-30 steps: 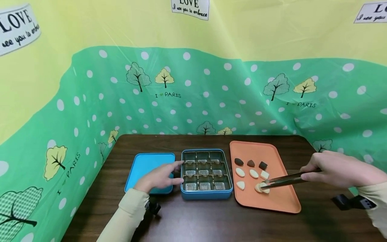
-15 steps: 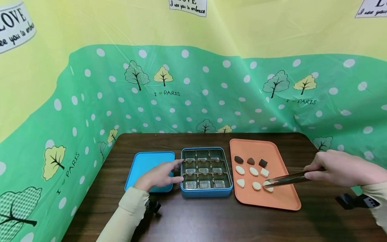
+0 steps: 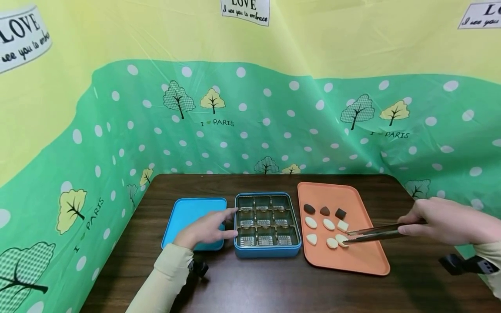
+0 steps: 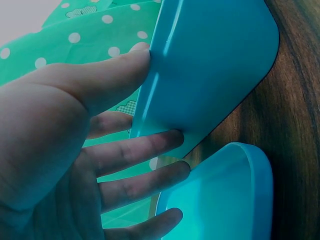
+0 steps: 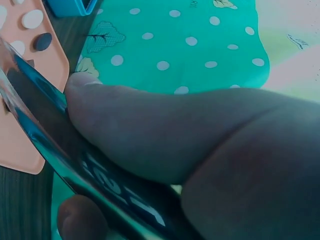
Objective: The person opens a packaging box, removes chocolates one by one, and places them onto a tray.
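Observation:
My right hand grips a pair of metal tongs over the right part of the orange tray. The tongs' arms stand a little apart. At their tips lies a white chocolate-like piece, close beside a white oval piece. Whether the tongs touch it I cannot tell. My left hand has its fingers extended, with the thumb and fingertips against the left side of the blue box. Inside the box, a dark insert is divided into several compartments with nothing in them.
Flat on the table left of the box, partly under my left hand, lies a blue lid. More white pieces and dark brown pieces sit in rows on the tray. A patterned cloth hangs behind the brown table.
My right hand has drawn slightly right, and the tongs' arms have spread apart. The front-row white piece near the tips has shifted, now beside the oval one. My left hand stays on the box.

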`<state>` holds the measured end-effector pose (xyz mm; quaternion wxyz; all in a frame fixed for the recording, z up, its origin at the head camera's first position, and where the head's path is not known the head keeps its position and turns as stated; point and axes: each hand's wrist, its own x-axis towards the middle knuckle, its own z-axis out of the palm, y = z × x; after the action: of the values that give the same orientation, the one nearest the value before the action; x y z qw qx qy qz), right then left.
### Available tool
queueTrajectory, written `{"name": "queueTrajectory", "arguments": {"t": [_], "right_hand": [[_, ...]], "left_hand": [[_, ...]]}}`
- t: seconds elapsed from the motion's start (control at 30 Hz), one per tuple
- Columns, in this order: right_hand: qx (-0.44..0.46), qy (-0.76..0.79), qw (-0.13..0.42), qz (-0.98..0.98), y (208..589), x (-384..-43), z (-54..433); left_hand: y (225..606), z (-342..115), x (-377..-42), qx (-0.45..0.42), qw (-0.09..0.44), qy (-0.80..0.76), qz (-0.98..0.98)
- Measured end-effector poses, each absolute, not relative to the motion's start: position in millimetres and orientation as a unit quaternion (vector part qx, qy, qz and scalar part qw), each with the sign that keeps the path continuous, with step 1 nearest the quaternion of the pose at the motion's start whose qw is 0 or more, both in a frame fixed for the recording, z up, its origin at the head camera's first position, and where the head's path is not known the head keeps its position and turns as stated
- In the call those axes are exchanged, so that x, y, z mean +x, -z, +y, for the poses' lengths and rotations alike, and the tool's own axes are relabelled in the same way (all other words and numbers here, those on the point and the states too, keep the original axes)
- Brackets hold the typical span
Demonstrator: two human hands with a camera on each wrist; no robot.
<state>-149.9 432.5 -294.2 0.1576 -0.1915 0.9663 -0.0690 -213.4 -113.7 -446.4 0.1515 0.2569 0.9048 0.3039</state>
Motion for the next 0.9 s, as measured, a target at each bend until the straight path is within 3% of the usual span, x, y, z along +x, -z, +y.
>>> {"name": "queueTrajectory", "arguments": {"t": [0.3, 0.9], "right_hand": [[-0.159, 0.076, 0.158, 0.972, 288, -144, 442], [-0.035, 0.114, -0.046, 0.992, 349, -134, 470]], "left_hand": [[446, -116, -215, 0.258, 0.148, -0.306, 0.904], [446, -115, -210, 0.261, 0.153, -0.309, 0.902]]}}
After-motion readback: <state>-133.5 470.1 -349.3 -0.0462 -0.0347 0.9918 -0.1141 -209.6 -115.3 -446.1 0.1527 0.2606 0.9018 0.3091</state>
